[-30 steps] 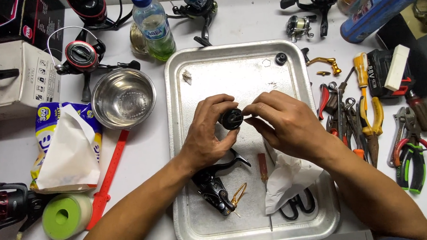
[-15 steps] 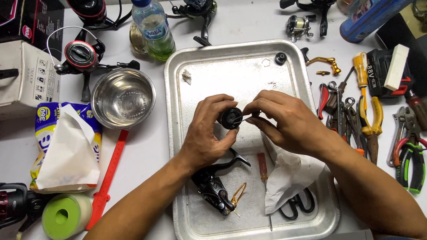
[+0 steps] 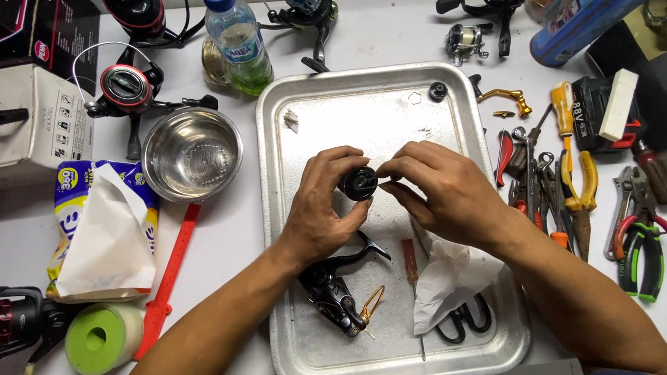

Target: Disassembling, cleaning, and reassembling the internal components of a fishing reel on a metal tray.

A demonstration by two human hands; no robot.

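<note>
Both hands, left [image 3: 321, 210] and right [image 3: 439, 193], pinch a small black round part [image 3: 358, 184] above the metal tray [image 3: 464, 131].

A single head-worn view looks almost straight down, close above a white worktable [image 3: 387, 38], centred on a rectangular silver metal tray [image 3: 275, 212]; no second view

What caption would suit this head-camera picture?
Both hands, left and right, hold a small black round part over a metal tray among tools.

A steel bowl [image 3: 192, 153] sat left of the tray, with a water bottle [image 3: 237, 41] at the far edge, pliers [image 3: 643, 237] right, and a green tape roll [image 3: 102, 337] near left.
</note>
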